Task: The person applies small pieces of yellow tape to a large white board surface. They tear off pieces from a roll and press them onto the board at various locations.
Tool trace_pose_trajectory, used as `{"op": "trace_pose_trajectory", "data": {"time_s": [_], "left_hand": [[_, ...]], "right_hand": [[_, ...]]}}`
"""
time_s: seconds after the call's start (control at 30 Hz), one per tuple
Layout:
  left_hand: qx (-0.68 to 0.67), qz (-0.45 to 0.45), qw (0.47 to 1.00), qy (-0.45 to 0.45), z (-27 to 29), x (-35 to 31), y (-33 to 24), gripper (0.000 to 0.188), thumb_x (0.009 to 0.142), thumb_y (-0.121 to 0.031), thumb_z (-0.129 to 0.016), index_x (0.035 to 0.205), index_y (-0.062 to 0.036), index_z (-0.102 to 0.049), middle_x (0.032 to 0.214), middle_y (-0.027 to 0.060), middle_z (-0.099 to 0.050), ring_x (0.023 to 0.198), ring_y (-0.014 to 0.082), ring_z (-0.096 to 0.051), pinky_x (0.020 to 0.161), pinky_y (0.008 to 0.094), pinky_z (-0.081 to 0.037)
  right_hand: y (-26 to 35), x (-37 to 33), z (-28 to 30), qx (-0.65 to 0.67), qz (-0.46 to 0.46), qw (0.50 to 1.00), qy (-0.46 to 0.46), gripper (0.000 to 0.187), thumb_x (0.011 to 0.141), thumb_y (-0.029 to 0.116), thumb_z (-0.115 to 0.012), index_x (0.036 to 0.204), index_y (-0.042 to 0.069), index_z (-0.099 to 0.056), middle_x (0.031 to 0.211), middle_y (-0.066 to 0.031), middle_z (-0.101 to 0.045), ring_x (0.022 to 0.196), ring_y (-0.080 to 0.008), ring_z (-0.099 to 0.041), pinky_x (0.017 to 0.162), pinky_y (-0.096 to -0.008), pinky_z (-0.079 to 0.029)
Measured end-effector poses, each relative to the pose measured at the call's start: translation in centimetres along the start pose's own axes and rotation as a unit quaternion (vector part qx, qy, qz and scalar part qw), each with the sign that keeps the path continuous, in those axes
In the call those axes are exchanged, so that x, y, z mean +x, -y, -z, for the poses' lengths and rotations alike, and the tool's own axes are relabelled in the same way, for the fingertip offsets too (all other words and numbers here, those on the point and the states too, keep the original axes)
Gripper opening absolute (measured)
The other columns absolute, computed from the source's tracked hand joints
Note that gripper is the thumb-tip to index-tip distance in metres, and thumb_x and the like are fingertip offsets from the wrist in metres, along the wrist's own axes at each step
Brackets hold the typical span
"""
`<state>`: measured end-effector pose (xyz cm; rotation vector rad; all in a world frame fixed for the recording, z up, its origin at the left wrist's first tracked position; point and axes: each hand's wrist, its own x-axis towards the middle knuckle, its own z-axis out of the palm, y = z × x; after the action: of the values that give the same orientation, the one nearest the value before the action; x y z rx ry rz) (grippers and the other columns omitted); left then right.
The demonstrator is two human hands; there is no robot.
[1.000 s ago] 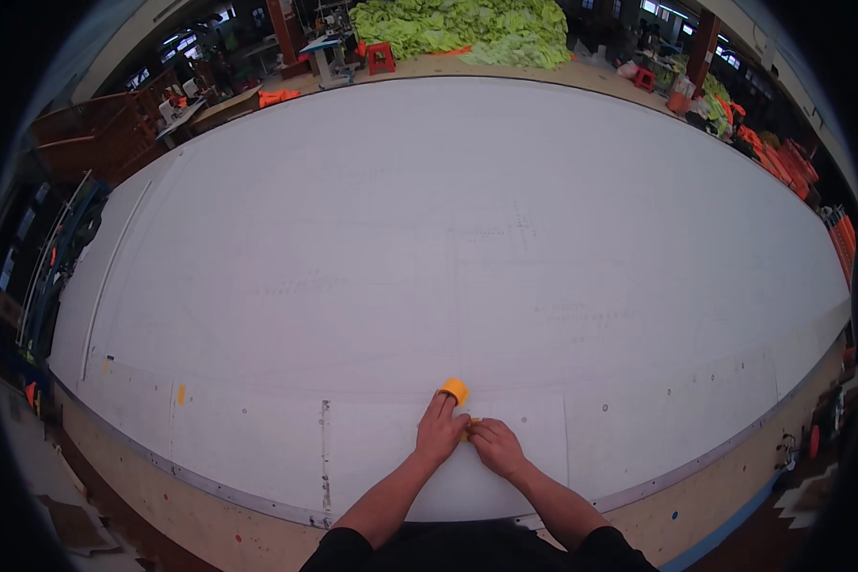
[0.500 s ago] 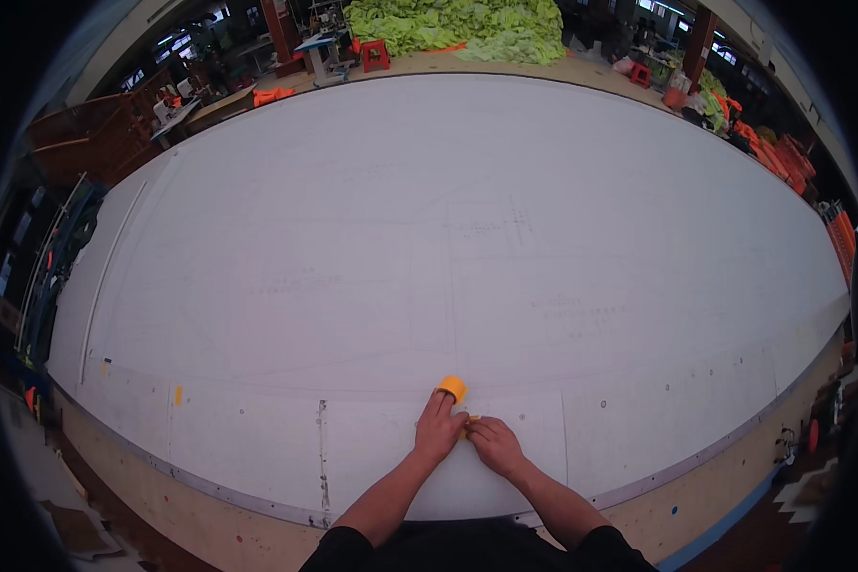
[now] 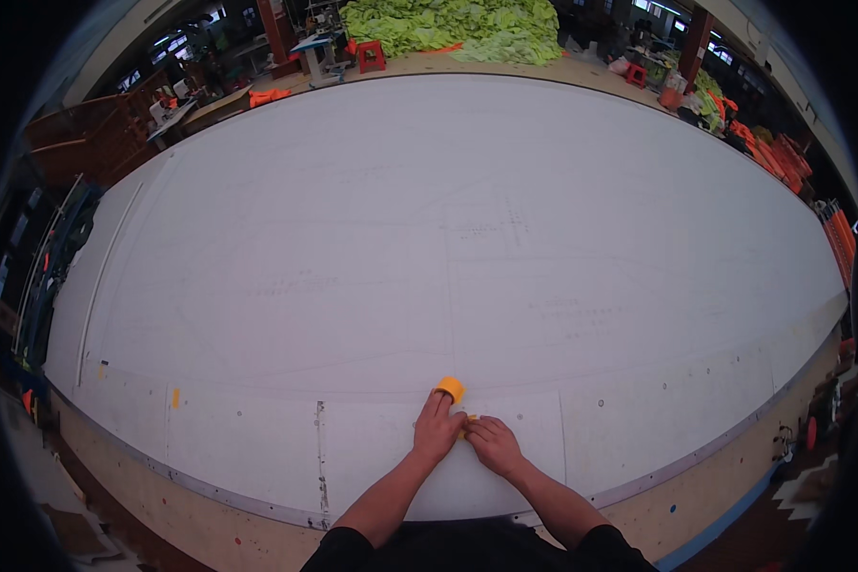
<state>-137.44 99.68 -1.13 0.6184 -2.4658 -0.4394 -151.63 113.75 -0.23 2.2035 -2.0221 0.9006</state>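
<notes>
1. The orange tape roll (image 3: 449, 389) sits on the white paper sheet (image 3: 467, 229) close to the near edge of the bench (image 3: 734, 448), about midway along that edge.
2. It lies just beyond the tips of the left hand (image 3: 438, 431), on the side towards the far edge of the bench. The index finger reaches up to it and seems to touch or hook its rim.
3. A short yellow-orange strip of tape (image 3: 468, 420) appears to run from the roll back towards the near edge, ending between the two hands. Its long axis looks roughly square to the near edge, though it is too small to be sure.
4. The right hand (image 3: 494, 444) lies flat just beside the left, its fingers pressed down on the paper at the near end of the strip. It is released, grasping nothing that I can see.
5. The left hand is the nearer one to the roll. Its fingers are stretched out, not clenched, and whether they actually grip the roll cannot be told.
6. Beyond the far edge of the bench, a heap of yellow-green fabric (image 3: 458, 24) is piled up.
</notes>
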Motion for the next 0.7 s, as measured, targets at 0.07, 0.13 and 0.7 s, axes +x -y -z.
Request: {"op": "trace_pose_trajectory", "data": {"time_s": [0.07, 0.13, 0.7], "left_hand": [[0.0, 0.001, 1.0, -0.004, -0.13, -0.04, 0.01, 0.013, 0.081, -0.018, -0.08, 0.092, -0.0122, -0.078, 0.132, 0.018, -0.066, 0.136, 0.0415, -0.06, 0.114, 0.048, -0.054], [0.003, 0.003, 1.0, -0.009, -0.25, -0.09, 0.04, 0.014, 0.081, -0.017, -0.081, 0.093, -0.0122, -0.078, 0.132, 0.018, -0.066, 0.136, 0.0416, -0.06, 0.113, 0.0477, -0.054], [0.007, 0.015, 1.0, -0.003, -0.12, 0.41, -0.37, 0.013, 0.081, -0.015, -0.08, 0.094, -0.0134, -0.079, 0.132, 0.0192, -0.064, 0.136, 0.0422, -0.059, 0.11, 0.0481, -0.055]], "right_hand": [[-0.06, 0.0, 0.02, -0.004, 0.001, 1.0, 0.003, 0.017, 0.088, 0.008, -0.073, 0.104, 0.007, -0.077, 0.125, -0.007, -0.079, 0.121, -0.0236, -0.073, 0.112, -0.0442, -0.056], [-0.11, -0.02, -0.04, -0.005, 0.001, 1.0, 0.006, 0.016, 0.088, 0.008, -0.073, 0.104, 0.007, -0.077, 0.125, -0.0065, -0.079, 0.121, -0.0232, -0.073, 0.112, -0.0442, -0.056], [-0.39, -0.08, 0.28, -0.007, 0.0, 1.0, -0.005, 0.017, 0.087, 0.007, -0.073, 0.104, 0.007, -0.076, 0.128, -0.0067, -0.078, 0.125, -0.0232, -0.072, 0.113, -0.0448, -0.056]]}}
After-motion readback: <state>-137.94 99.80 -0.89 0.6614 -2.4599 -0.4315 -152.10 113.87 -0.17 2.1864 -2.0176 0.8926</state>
